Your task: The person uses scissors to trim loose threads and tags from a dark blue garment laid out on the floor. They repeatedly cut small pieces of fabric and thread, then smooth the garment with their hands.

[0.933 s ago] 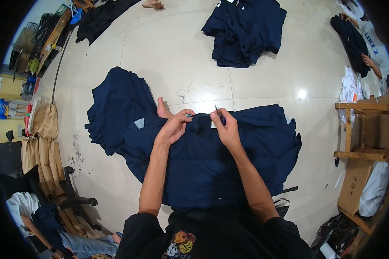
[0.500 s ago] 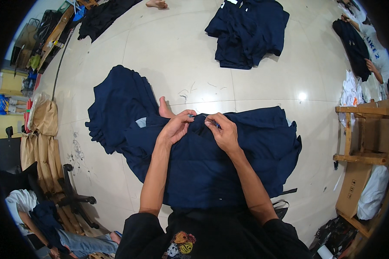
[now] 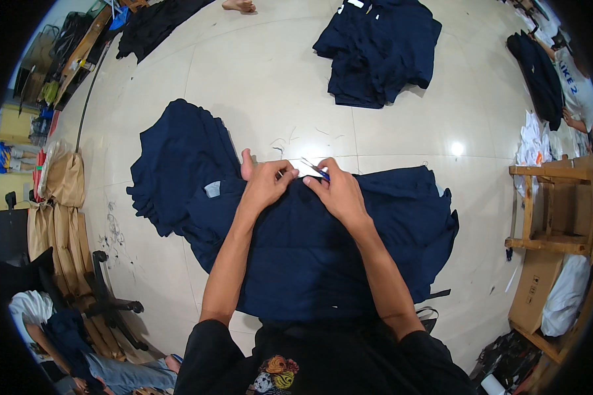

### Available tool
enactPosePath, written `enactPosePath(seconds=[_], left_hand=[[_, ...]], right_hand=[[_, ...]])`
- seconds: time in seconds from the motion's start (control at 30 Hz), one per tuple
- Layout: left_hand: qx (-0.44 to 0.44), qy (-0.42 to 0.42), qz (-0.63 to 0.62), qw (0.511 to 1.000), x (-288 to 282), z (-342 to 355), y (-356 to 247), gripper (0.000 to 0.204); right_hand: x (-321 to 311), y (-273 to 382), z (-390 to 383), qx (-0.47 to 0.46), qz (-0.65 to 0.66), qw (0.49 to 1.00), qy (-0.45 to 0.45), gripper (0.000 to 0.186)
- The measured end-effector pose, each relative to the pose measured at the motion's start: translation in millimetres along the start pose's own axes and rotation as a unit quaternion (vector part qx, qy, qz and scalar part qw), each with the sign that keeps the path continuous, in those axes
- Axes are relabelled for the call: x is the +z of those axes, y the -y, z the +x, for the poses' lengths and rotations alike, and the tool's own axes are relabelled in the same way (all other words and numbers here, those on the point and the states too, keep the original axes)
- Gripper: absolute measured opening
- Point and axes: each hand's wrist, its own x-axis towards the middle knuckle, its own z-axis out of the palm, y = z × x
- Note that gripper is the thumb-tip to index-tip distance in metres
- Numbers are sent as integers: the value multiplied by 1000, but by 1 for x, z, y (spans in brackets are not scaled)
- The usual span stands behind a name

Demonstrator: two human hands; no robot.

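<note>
Pinching at the far edge of a dark blue garment [image 3: 323, 257], both hands now sit close together over a small white label [image 3: 304, 169] at what looks like the neck opening. The garment lies spread on the pale tiled floor [image 3: 277, 79], directly in front of the person, its far edge near the middle of the floor.

The left hand [image 3: 265, 184] has its fingers pressed together on the cloth just beside the label, holding it flat. The right hand [image 3: 336, 191] holds a small thin tool [image 3: 315, 168] with a blue part, maybe a thread snip, between thumb and first fingers; I cannot tell if its blades are open.

Compared with a moment ago, the hands have moved slightly. Before, the right hand was a little apart from the left and the tool stood up alone; then the hands came almost together; now the tool tip lies at the label. I judge that the person has gone from finding the spot to working on it, perhaps trimming a loose thread.

To the left, a pile of dark blue garments [image 3: 178, 164] touches the spread one. Another dark blue heap [image 3: 379, 52] lies well apart, toward the far side of the floor. A wooden stool [image 3: 550, 210] stands at the right edge.
</note>
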Motion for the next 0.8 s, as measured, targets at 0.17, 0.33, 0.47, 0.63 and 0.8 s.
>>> enactPosePath(seconds=[0.17,0.33,0.47,0.63,0.8], left_hand=[[10,-3,-8,1000,-1,6,9,30],[38,-33,-9,999,3,8,4,33],[46,-27,-12,999,-1,6,-6,33],[48,-36,-46,997,6,7,5,31],[48,-29,-37,998,9,8,8,31]], right_hand=[[-6,-18,-14,26,30,999,18,42],[-4,-35,-7,44,106,993,30,49],[0,-34,1,86,195,976,43,40],[2,-28,6,100,216,969,71,33],[2,-28,7,91,185,976,65,31]])
